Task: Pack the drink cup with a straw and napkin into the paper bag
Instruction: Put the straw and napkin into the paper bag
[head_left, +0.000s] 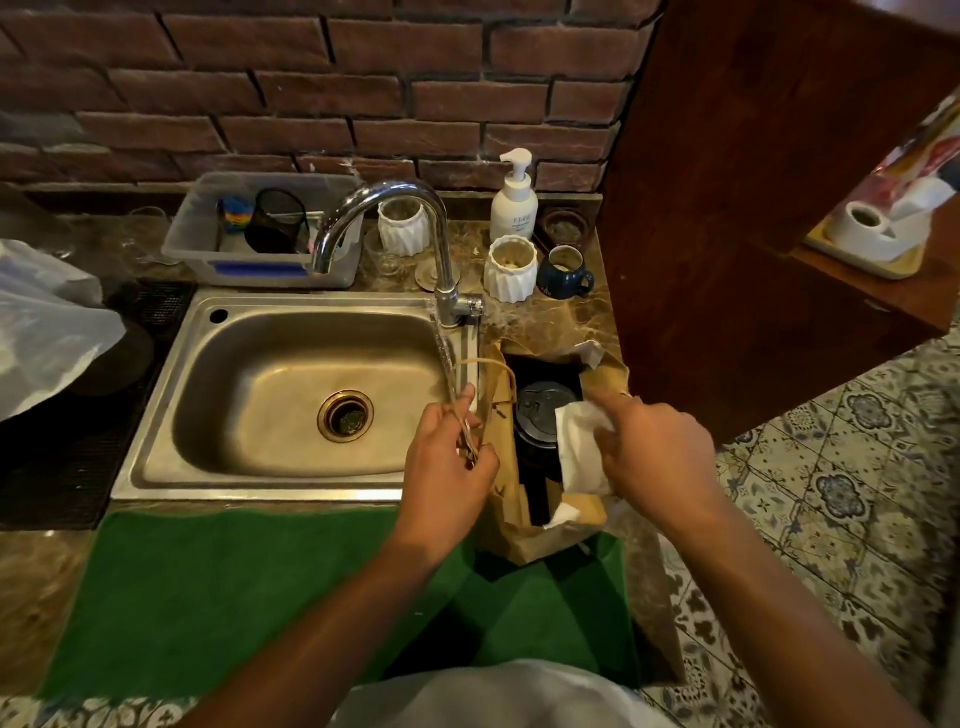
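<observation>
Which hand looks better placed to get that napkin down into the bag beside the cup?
The right hand. It already holds the white napkin over the open paper bag, just above the cup's dark lid. The left hand is busy holding the wrapped straw and bag handle.

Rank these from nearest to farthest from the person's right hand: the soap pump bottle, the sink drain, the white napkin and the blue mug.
From the right hand:
1. White napkin: held in that hand, over the open paper bag.
2. Sink drain: to the left, in the basin.
3. Blue mug: farther back on the counter.
4. Soap pump bottle: farthest, against the brick wall.
</observation>
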